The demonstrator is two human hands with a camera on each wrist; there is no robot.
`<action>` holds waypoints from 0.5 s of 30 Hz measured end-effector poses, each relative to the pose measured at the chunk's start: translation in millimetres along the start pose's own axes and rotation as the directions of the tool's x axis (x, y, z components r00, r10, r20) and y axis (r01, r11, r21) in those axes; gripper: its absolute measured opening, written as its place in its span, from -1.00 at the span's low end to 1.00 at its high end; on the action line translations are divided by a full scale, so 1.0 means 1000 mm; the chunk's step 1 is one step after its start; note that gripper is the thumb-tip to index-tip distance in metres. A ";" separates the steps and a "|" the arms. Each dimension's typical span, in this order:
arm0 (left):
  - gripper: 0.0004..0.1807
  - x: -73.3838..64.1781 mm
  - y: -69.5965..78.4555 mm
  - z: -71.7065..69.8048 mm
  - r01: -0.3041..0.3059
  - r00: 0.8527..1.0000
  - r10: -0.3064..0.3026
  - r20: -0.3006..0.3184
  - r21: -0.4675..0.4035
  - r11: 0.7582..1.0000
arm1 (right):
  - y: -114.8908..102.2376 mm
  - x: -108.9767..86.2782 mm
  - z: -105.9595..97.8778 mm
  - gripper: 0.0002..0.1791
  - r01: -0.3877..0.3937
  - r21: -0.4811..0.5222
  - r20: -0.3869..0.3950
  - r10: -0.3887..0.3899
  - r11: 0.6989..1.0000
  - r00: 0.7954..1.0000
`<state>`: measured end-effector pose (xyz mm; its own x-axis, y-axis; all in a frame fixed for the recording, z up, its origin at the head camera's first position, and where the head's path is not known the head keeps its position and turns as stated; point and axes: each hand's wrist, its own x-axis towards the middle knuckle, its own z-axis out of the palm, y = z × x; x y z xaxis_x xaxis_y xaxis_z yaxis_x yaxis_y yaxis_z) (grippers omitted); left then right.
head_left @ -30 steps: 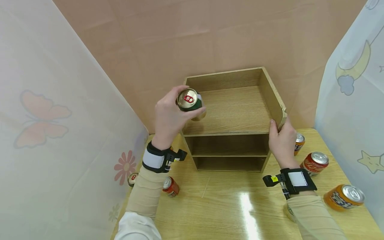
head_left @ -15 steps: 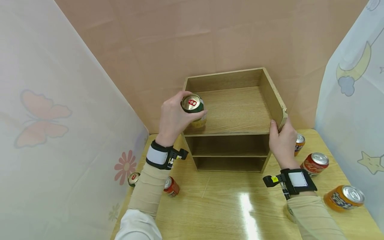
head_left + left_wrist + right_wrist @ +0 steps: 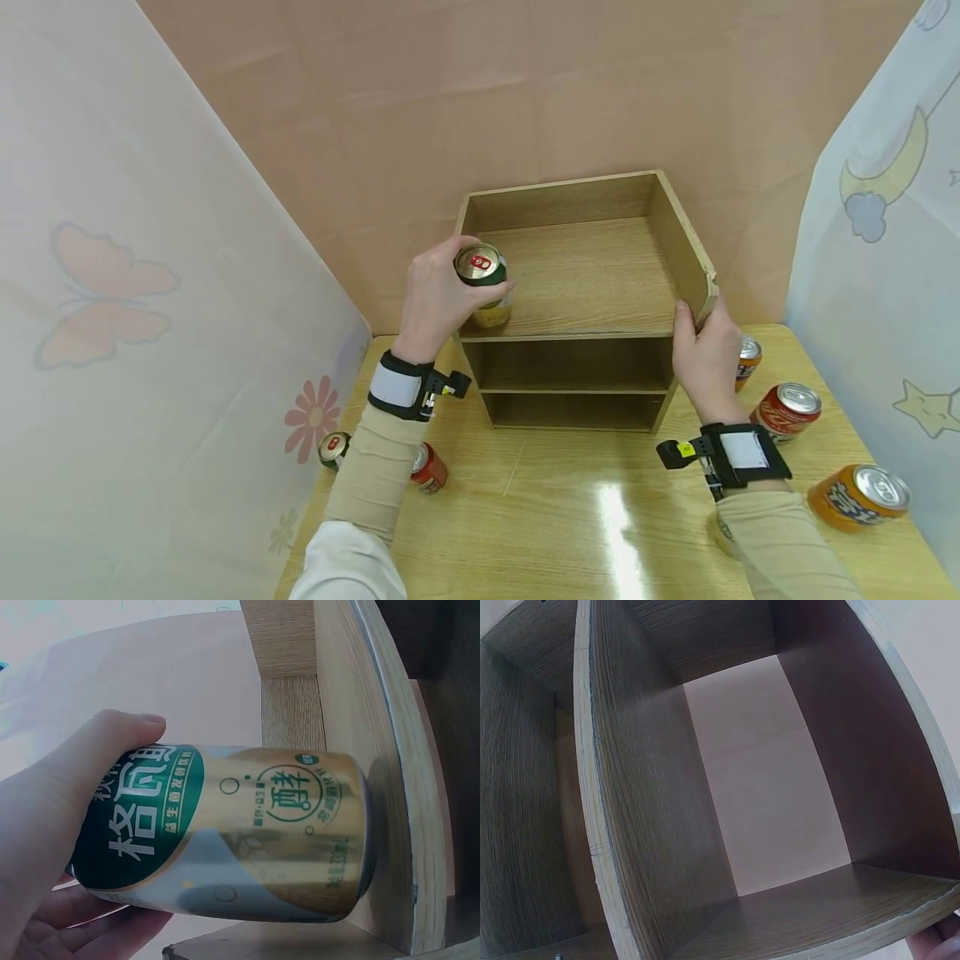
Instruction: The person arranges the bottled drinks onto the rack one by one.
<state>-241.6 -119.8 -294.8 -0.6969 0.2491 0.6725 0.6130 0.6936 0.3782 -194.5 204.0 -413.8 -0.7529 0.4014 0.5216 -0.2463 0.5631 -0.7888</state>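
Note:
My left hand (image 3: 435,296) grips a green and gold drink can (image 3: 225,832) near its top, thumb on one side and fingers round the other. The can is upright at the left end of the top shelf (image 3: 577,275) of a small wooden cabinet, near the shelf's front edge. In the left wrist view its base is right at the shelf board. My right hand (image 3: 705,358) holds the front end of the cabinet's right side panel (image 3: 681,237), thumb on the inner face. Only a few of its fingers (image 3: 937,941) appear in the right wrist view.
Left on the table (image 3: 540,517) stand a green can (image 3: 333,448) and a red can (image 3: 429,471), partly behind my left forearm. To the right are an orange can (image 3: 748,362), a red can (image 3: 783,412) and another orange can (image 3: 855,500). My right forearm partly hides another can (image 3: 720,533).
My left hand has lowered the can and brought it slightly right, down to the top shelf. My right hand has stayed on the side panel.

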 end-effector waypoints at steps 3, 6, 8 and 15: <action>-0.36 0.000 -0.001 0.000 0.005 1.000 -0.005 0.003 -0.004 1.000 | 0.000 0.000 -0.001 -0.54 0.001 0.001 -0.001 -0.001 1.000 1.000; -0.36 0.000 -0.002 0.001 0.010 1.000 -0.010 0.007 -0.007 1.000 | -0.001 0.001 -0.001 -0.53 -0.004 0.003 0.001 0.004 1.000 1.000; -0.37 0.000 -0.002 0.001 0.013 1.000 -0.013 0.011 -0.011 1.000 | -0.001 0.000 -0.001 -0.53 -0.006 0.003 0.002 0.006 1.000 1.000; -0.36 0.000 -0.004 0.001 0.041 0.999 -0.041 0.021 -0.016 0.999 | -0.001 0.001 -0.002 -0.54 0.004 -0.008 -0.009 -0.004 1.000 1.000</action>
<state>-244.6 -121.4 -296.9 -0.7292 0.2346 0.6428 0.5896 0.6922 0.4162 -193.4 205.4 -412.1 -0.7462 0.4057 0.5279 -0.2447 0.5703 -0.7842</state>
